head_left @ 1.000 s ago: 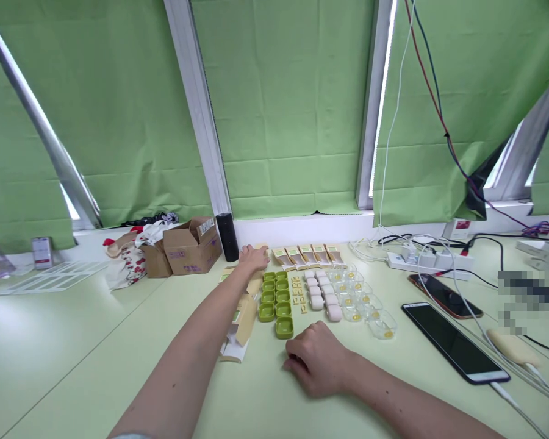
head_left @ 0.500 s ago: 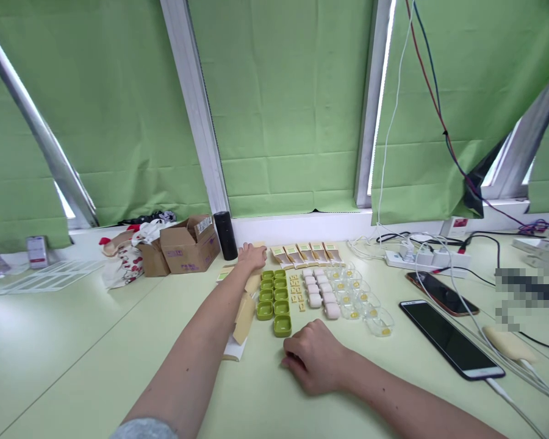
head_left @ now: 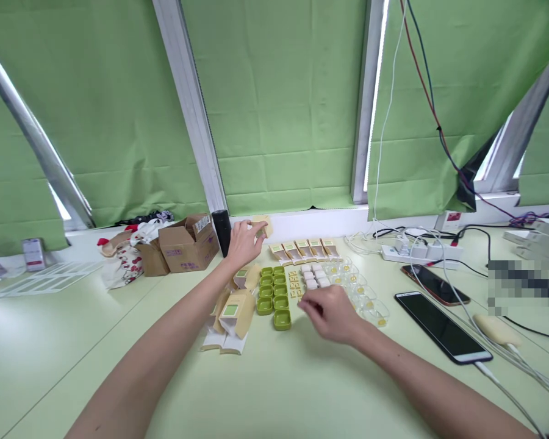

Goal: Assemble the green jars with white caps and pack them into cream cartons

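Note:
My left hand (head_left: 244, 244) pinches a small kraft paper box (head_left: 263, 226) and lifts it above the table's far side. Below that arm stand more kraft boxes (head_left: 238, 310) with green labels and white flaps. My right hand (head_left: 330, 312) has curled fingers near the lower end of the small yellow pieces (head_left: 293, 281); whatever the fingers hold, if anything, is hidden. Olive-green square cups (head_left: 282, 319) line up in two columns between the hands. Pale pink rounded blocks (head_left: 309, 275) and clear plastic shells (head_left: 376, 313) with yellow spots are partly covered by the right hand.
Flattened kraft boxes (head_left: 304, 250) lie in a row at the back. A cardboard carton (head_left: 188, 247) and black cylinder (head_left: 222, 233) stand back left. To the right are a white phone (head_left: 443, 328), a dark phone (head_left: 436, 285), a power strip (head_left: 418, 256) and loose cables.
My left hand has risen from the table with a kraft box in its fingers, uncovering the boxes beneath the arm. My right hand has moved forward toward the small yellow pieces.

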Motion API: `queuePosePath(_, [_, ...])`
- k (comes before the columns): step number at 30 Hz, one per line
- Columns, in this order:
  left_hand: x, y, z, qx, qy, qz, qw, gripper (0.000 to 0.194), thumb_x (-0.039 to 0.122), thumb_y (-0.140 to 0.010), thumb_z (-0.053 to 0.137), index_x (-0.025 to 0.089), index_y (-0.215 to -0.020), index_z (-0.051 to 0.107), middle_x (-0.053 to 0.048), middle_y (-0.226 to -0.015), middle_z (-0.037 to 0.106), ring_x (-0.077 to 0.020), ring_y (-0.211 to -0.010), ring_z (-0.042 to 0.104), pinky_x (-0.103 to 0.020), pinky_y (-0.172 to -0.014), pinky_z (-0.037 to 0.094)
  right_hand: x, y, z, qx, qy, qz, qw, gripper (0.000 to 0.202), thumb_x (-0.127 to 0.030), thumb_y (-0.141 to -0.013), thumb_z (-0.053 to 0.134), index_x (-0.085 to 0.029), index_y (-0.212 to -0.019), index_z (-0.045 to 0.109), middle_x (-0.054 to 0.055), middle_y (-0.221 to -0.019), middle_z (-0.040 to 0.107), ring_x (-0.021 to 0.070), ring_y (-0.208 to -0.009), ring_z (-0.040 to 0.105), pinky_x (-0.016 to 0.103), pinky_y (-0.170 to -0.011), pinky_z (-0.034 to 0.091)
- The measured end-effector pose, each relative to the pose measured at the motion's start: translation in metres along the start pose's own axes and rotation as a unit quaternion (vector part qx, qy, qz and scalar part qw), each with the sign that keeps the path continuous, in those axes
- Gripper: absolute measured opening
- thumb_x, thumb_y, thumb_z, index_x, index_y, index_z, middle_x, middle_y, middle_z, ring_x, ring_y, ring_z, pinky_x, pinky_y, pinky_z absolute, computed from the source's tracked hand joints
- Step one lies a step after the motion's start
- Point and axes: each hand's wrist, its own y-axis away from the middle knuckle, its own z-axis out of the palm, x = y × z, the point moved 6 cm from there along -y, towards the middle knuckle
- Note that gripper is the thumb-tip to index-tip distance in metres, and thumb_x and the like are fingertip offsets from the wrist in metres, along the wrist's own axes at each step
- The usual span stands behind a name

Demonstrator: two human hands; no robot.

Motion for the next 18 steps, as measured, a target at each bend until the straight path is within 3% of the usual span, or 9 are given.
queuePosePath(3, [0.036, 0.038, -0.029, 0.042, 0.068, 0.100, 0.992, 0.038, 0.035, -0.105, 0.048, 0.030, -0.137, 0.067, -0.013, -0.131, 0.056, -0.0333, -0.128, 0.044, -0.050, -0.111, 0.037, 0.026, -0.005, -0.034, 0.102, -0.061, 0.074, 0.990, 0.040, -0.037, -0.102, 0.047, -0.021, -0.073, 0.069, 0.002, -0.060, 0.066, 0.0146, -0.051, 0.053, 0.028, -0.055, 0.038])
queuePosePath(7, [0.085, 0.105, -0.046, -0.029, 0.145, 0.175, 0.973, 0.032, 0.029, -0.104, 0.051, 0.033, -0.130, 0.070, -0.010, -0.130, 0.059, -0.0312, -0.125, 0.047, -0.051, -0.109, 0.041, 0.055, 0.000, -0.059, 0.183, -0.114, 0.134, 0.967, 0.035, -0.044, -0.097, 0.055, -0.021, -0.075, 0.068, 0.001, -0.060, 0.063, 0.0159, -0.054, 0.053, 0.028, -0.054, 0.040])
queuePosePath(12, [0.129, 0.173, -0.040, -0.118, 0.169, 0.235, 0.950, 0.038, 0.022, -0.099, 0.058, 0.039, -0.130, 0.070, -0.010, -0.131, 0.059, -0.0319, -0.121, 0.049, -0.053, -0.106, 0.043, 0.066, 0.008, -0.048, 0.140, -0.117, 0.159, 0.970, 0.031, -0.043, -0.097, 0.055, -0.021, -0.080, 0.069, 0.001, -0.068, 0.067, 0.0161, -0.057, 0.056, 0.028, -0.055, 0.042])
queuePosePath(18, [0.132, 0.203, -0.024, -0.164, 0.176, 0.226, 0.944, 0.050, 0.021, -0.090, 0.069, 0.042, -0.136, 0.065, -0.011, -0.145, 0.053, -0.0363, -0.125, 0.050, -0.061, -0.106, 0.045, 0.056, 0.010, -0.032, 0.060, -0.058, 0.140, 0.987, 0.021, -0.033, -0.095, 0.055, -0.023, -0.086, 0.071, 0.001, -0.071, 0.071, 0.0179, -0.064, 0.061, 0.029, -0.063, 0.044])
